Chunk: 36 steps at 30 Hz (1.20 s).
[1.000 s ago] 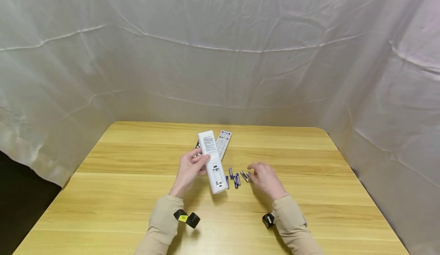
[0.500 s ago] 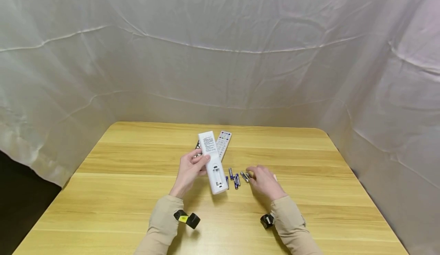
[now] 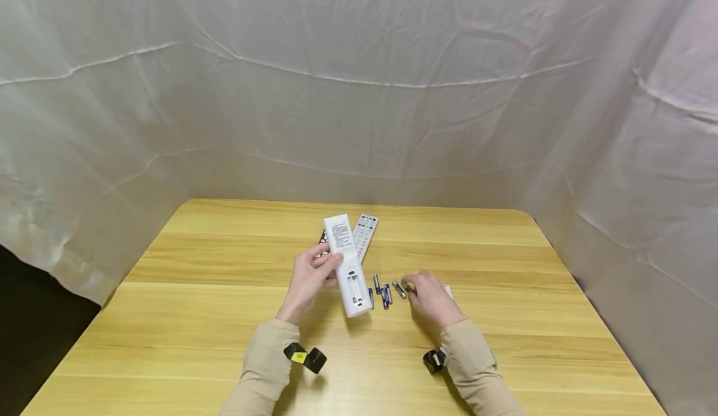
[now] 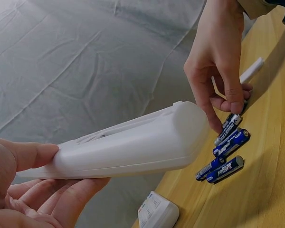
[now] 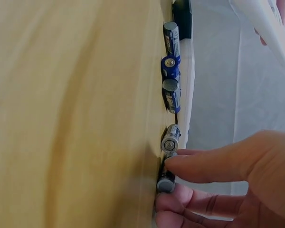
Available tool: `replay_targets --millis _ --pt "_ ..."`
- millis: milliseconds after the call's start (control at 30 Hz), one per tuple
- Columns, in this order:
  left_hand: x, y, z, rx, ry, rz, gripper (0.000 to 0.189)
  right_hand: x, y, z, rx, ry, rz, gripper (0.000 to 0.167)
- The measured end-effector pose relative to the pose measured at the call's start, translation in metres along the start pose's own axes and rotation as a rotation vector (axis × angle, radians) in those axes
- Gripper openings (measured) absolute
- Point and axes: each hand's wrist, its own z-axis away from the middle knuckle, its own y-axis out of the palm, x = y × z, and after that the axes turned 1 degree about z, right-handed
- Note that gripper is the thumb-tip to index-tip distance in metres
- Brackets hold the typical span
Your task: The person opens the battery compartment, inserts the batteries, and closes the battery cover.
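My left hand (image 3: 305,282) holds a white remote control (image 3: 341,242) raised over the table, its back toward the head camera. The thumb lies on the back and the fingers are beneath. An uncovered battery compartment (image 3: 354,288) with no batteries in it shows at the near end. To the right, my right hand (image 3: 432,297) pinches a dark silver battery (image 5: 166,179) at table level between thumb and fingers. Another silver battery (image 3: 399,289) lies just left of it. Several blue batteries (image 3: 386,295) are grouped between that one and the remote, one of them partly hidden.
Behind the held remote lie a second white remote control (image 3: 366,232), buttons up, and a mostly hidden black one (image 3: 323,237). A small white piece (image 3: 447,290) shows beyond the right hand. Grey cloth (image 3: 359,123) surrounds the wooden table (image 3: 224,291).
My right hand has lowered slightly onto the rightmost silver battery and its fingers have closed around it. The left hand and its remote control stay still.
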Motion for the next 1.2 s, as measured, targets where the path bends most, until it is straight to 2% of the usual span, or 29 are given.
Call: replay_targets --millis 300,633,833,1000,1200 --pt "0.000 -0.001 0.000 -0.005 -0.008 -0.006 0.040 0.001 0.000 -0.001 -0.015 -0.006 0.008 0.033" --pt "-0.001 0.001 0.000 -0.011 -0.018 0.005 0.041 0.000 -0.003 0.001 -0.073 0.015 -0.083 0.033" --pt "-0.001 0.001 0.000 -0.014 -0.014 -0.007 0.041 0.001 -0.005 -0.002 -0.172 0.009 -0.147 0.033" --pt "-0.001 0.002 0.000 -0.013 -0.015 -0.007 0.041 0.004 -0.008 -0.003 -0.285 -0.052 -0.173 0.033" --pt "-0.001 0.001 0.000 -0.008 -0.006 -0.002 0.041 0.011 -0.011 -0.003 -0.409 -0.132 -0.288 0.032"
